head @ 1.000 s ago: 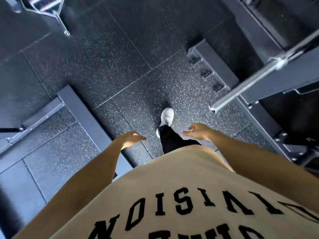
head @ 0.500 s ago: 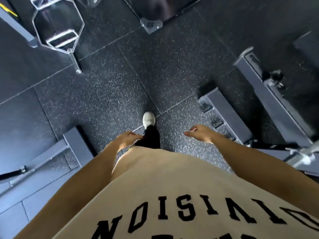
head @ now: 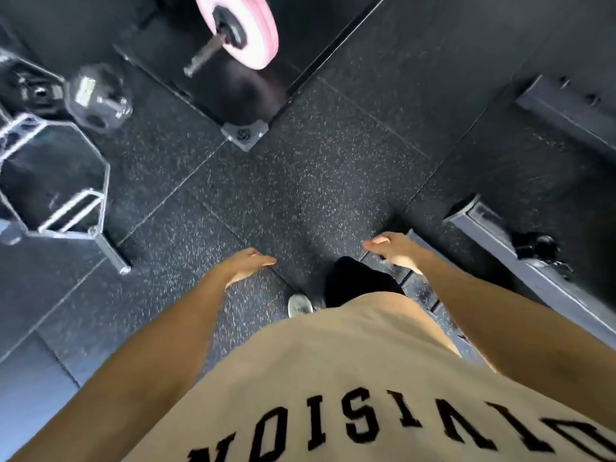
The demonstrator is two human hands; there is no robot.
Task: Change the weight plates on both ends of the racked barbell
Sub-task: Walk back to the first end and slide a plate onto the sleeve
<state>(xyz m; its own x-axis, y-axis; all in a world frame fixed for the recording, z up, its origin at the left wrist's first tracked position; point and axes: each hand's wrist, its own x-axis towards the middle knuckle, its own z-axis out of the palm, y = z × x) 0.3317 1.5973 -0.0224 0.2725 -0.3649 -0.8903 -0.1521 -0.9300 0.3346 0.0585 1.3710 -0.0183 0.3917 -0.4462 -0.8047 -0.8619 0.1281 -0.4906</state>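
Walking across speckled black rubber floor. My left hand and right hand both loose, fingers relaxed, holding nothing, well apart. Pink round weight plates on steel barbell sleeve far ahead, slightly left; whether this bar is racked, can't tell. Steel hexagonal trap bar lies on floor, left. Grey steel rack foot near right. My judgement: head straight for pink plates, step between trap bar and rack foot, watch feet.

- The beige shirt carries big black letters, seen upside down: "NOISIAID"; the word is cut at the edges.
- The grey corner plate far on the floor shows an interlaced logo, not readable.
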